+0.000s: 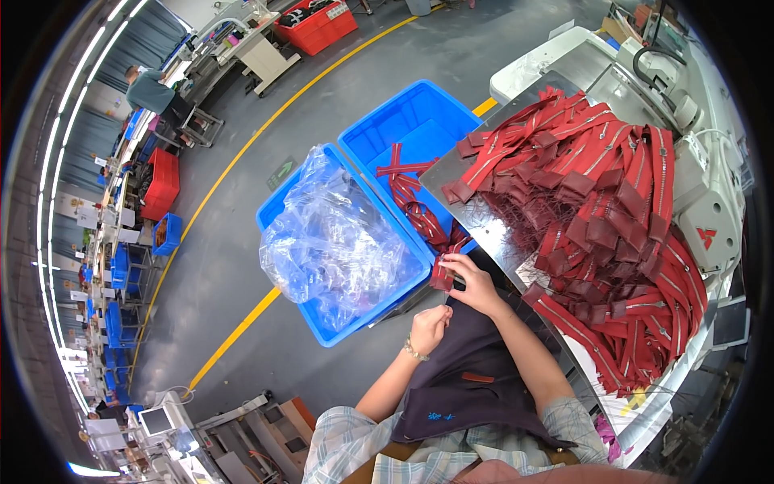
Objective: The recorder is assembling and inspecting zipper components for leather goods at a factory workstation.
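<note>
Above my lap, my right hand (476,284) pinches the end of a red zipper (441,277) that has a dark red fabric tab. Just below and to the left, my left hand (430,329) is closed, its fingertips pressed together; whatever is in them, if anything, is too small to make out. Beyond the right hand, several red zippers (421,216) lie in and over the near side of a blue bin (367,129). A large heap of red zippers (597,202) with metal teeth, dark red tabs and loose threads covers the metal worktop (463,211) at my right.
A second blue bin (322,335), filled with clear plastic bags (330,242), stands left of the first. A white sewing machine (709,218) borders the heap at right. Red bins (318,24) and workbenches line the far floor, with a person (153,93) standing at far left.
</note>
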A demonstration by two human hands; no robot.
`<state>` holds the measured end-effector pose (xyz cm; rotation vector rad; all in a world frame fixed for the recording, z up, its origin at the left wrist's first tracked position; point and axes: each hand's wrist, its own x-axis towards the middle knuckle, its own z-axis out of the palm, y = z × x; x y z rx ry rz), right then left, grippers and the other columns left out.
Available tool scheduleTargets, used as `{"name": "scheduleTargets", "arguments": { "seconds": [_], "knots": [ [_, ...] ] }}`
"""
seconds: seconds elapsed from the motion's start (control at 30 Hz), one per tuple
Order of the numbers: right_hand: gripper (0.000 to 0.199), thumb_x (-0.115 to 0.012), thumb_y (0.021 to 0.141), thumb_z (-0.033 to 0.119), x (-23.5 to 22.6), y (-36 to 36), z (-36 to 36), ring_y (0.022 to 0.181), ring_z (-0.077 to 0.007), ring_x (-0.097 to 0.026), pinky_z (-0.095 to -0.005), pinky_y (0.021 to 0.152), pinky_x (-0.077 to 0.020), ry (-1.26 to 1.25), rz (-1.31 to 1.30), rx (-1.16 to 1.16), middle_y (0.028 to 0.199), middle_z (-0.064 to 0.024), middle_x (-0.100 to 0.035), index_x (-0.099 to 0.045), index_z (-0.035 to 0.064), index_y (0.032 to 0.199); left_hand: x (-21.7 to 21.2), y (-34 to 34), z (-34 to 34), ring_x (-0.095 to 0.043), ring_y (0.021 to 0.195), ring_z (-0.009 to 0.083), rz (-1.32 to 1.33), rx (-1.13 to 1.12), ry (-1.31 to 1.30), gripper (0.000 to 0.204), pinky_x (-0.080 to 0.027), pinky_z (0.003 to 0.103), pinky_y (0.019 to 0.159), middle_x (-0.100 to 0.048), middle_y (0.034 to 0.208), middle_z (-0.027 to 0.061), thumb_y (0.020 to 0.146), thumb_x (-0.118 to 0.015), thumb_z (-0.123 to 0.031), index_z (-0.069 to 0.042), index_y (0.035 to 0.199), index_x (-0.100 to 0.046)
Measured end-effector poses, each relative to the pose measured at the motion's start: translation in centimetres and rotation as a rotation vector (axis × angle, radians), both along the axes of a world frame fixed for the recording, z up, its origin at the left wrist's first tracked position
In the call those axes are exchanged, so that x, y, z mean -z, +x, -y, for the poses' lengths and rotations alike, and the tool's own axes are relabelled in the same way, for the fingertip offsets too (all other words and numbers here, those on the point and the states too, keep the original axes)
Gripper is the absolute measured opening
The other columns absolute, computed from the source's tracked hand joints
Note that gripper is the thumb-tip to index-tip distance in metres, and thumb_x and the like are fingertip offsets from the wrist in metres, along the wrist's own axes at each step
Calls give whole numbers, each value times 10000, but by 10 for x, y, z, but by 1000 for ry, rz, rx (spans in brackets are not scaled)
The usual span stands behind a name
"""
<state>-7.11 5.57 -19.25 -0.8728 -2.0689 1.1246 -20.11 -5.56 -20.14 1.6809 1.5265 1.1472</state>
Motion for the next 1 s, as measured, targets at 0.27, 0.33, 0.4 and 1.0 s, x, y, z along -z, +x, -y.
{"name": "scheduleTargets", "arguments": {
  "seconds": [0.27,0.33,0.4,1.0],
  "knots": [
    [180,-692,682,7,50,-14,-3,739,-86,-598,-235,683,-472,-316,-14,125,760,-82,-643,-641,-10,854,-5,-2,2,-508,486,98,263,-152,-83,88,-391,213,455,-527,581,39,816,-465,39,4,796,-543],
    [177,-701,692,26,51,-13,-1,735,-71,-580,-229,672,-465,-361,-83,150,766,-69,-644,-640,-15,853,-4,-7,-4,-446,459,46,560,-367,-122,180,-345,171,423,-501,581,-13,758,-566,50,-15,925,-548],
    [179,-711,703,46,54,-12,3,732,-55,-563,-223,660,-458,-415,-145,173,773,-56,-646,-638,-19,853,8,-18,-17,-405,421,41,937,-520,-98,236,-330,183,394,-482,591,-27,733,-609,47,-13,950,-539],
    [232,-616,806,100,14,19,6,448,32,-302,-148,389,-190,-859,-385,266,833,-15,-669,-528,50,1015,12,-38,-52,-330,360,14,631,-174,-246,189,-257,187,350,-576,657,21,806,-642,-122,-61,692,-505]
  ]
}}
